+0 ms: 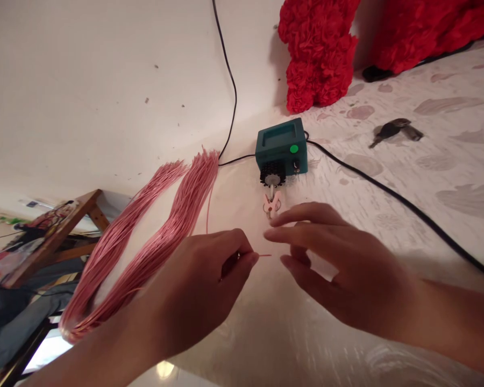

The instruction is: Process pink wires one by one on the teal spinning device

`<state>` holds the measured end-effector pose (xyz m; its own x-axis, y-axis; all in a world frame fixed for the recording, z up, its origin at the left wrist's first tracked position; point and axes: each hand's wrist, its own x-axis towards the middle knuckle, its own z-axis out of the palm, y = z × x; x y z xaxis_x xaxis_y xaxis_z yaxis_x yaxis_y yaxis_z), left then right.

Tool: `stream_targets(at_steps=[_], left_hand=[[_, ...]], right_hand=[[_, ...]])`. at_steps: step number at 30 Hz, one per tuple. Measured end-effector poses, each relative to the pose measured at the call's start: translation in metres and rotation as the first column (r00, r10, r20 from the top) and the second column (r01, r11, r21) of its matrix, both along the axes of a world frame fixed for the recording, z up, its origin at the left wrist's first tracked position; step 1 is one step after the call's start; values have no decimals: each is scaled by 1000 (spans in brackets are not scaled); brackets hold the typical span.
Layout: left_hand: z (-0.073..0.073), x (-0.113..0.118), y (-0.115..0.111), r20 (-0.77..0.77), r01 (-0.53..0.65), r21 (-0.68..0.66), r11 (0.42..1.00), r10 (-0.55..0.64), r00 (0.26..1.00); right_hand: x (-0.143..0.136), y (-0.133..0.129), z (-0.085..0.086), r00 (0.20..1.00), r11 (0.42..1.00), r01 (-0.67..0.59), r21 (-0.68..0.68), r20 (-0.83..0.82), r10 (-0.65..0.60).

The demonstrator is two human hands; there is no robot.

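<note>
My left hand (210, 274) pinches a thin pink cord (265, 255) between thumb and fingertips, and a short end of it sticks out to the right. My right hand (331, 252) is open beside that end, fingers apart with nothing between them. Just beyond its fingertips is a small pink clip (271, 204) on the shaft of a dark green box (282, 141) with a black gear-like wheel and a green dot. To the left, a long bundle of pink cords (173, 215) lies bent in a U, partly hidden by my left forearm.
Black cables (387, 188) run from the box to the right and up the wall. Red artificial-rose shapes (320, 54) stand at the back. A dark object, perhaps keys (395, 130), lies on the patterned tablecloth (439, 161). A wooden frame (60, 242) is at far left.
</note>
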<state>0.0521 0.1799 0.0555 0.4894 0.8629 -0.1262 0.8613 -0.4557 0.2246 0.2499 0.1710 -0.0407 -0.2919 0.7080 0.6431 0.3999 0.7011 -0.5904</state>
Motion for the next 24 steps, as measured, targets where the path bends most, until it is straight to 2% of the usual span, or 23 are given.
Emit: stream_targets(at_steps=[2, 7, 10, 14, 19, 24], left_hand=[[0, 0, 0, 11, -4, 27, 1000, 4, 1000], [0, 0, -1, -8, -19, 24, 1000, 19, 1000], [0, 1, -1, -32, -17, -3, 1000, 17, 999], [2, 2, -2, -35, -33, -16, 999, 32, 999], [1, 2, -4, 10, -13, -44, 999, 13, 1000], [-8, 3, -5, 108, 54, -15, 998, -52, 993]], right_hand=[[0, 0, 0, 998, 999, -48, 11, 29, 48], [0, -1, 2, 997, 999, 53, 0, -56, -52], [0, -1, 1, 999, 999, -40, 8, -7, 40], [-1, 2, -5, 1000, 998, -22, 56, -17, 23], [-3, 1, -9, 989, 988, -140, -61, 43, 142], [-4, 1, -7, 979, 976, -200, -91, 23, 203]])
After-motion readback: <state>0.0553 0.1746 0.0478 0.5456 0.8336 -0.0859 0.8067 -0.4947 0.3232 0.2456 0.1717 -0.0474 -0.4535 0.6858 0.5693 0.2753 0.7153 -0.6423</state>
